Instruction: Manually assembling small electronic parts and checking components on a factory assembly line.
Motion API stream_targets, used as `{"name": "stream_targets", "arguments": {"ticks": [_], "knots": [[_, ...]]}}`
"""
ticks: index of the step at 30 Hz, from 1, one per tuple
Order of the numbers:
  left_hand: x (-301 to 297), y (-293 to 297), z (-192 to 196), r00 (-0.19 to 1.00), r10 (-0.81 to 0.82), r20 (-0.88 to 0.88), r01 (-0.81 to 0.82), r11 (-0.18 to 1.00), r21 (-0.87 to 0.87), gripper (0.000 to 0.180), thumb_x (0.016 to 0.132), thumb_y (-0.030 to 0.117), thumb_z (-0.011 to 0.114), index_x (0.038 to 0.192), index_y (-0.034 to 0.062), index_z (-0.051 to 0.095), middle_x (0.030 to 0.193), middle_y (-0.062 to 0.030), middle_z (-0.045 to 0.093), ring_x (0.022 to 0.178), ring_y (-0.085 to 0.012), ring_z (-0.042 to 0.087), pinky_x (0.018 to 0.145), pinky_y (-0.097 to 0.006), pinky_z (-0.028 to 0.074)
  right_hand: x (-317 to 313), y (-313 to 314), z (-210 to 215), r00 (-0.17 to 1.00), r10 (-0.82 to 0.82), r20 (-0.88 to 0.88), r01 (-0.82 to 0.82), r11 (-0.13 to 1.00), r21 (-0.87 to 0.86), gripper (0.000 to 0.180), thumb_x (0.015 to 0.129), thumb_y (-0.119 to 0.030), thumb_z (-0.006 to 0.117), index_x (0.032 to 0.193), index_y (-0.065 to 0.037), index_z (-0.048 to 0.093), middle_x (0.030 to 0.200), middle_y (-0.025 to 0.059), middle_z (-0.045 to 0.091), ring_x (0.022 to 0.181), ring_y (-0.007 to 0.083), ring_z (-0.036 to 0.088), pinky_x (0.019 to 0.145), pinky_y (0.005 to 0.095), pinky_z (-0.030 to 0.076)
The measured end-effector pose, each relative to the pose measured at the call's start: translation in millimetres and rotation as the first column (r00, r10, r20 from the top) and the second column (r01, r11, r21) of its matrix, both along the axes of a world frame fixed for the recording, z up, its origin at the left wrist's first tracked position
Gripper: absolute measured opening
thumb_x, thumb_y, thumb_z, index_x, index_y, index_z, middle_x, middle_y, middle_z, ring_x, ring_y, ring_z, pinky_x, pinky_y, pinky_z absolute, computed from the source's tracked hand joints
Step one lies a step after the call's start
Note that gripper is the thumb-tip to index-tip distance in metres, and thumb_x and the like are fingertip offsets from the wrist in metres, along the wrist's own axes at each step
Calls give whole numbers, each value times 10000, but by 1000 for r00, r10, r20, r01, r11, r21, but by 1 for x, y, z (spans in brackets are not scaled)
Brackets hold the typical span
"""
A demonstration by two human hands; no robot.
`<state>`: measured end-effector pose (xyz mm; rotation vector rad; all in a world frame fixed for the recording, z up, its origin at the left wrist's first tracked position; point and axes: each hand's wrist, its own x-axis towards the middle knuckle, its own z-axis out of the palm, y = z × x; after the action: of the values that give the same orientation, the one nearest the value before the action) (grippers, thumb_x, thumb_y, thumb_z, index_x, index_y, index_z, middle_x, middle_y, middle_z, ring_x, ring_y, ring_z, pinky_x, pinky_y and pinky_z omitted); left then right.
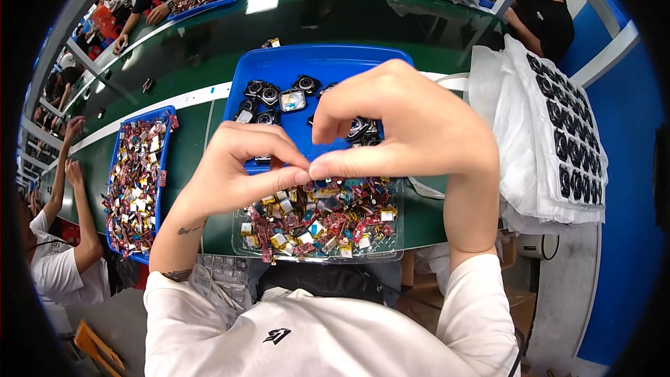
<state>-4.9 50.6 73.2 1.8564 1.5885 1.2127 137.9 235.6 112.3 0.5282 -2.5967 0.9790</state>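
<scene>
My left hand [244, 164] and my right hand [412, 126] meet at the thumb tips, raised above the work. The left thumb and index finger are pressed together; anything between them is hidden or too small to make out. My right thumb touches those fingertips, while the right index finger curls above with a gap. Behind the hands is a blue tray [321, 56] with several black watch-like casings [268, 94], one showing a pale square inside. Below them, a clear plastic tray [391, 257] holds a heap of small red circuit boards with silvery battery cells [307, 237].
Another blue tray [162, 188] of circuit boards lies left. On the right, a white padded sheet [499, 132] carries rows of black casings [576, 136]. A green conveyor belt [314, 17] runs behind. Co-workers sit across it and at the left; one reaches with bare arms [80, 223].
</scene>
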Motion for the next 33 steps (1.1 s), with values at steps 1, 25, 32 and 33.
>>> {"name": "stream_targets", "arguments": {"ticks": [1,25,32,33], "knots": [[1,3,2,986,48,158,-52,998,24,86,774,34,732,841,-11,703,811,-88,683,700,-115,627,623,-232,489,-1,-1,-1,1000,-8,14,8,1000,24,205,765,-205,703,762,-3,666,704,125,657,654,245,656,602,326,507],[-24,27,39,861,115,496,-151,988,32,248,793,20,694,1014,-22,589,837,-52,652,787,-76,616,696,-207,484,-21,-4,-4,925,-344,-160,266,890,-371,126,776,-9,691,901,11,689,802,91,689,683,145,652,623,250,508],[-24,31,34,941,196,277,-191,981,-44,212,749,27,706,949,-22,655,772,5,622,682,-40,540,602,-200,412,-23,-5,-4,890,-381,-252,323,915,-242,80,766,-23,710,841,4,706,757,96,682,647,135,641,588,235,500],[-24,31,34,956,194,219,-195,981,-16,186,750,45,690,924,-18,669,750,-9,632,669,-49,531,608,-206,420,-22,-6,-4,890,-378,-254,321,916,-240,80,766,-23,710,841,4,706,757,96,682,647,135,641,588,235,500]]}}
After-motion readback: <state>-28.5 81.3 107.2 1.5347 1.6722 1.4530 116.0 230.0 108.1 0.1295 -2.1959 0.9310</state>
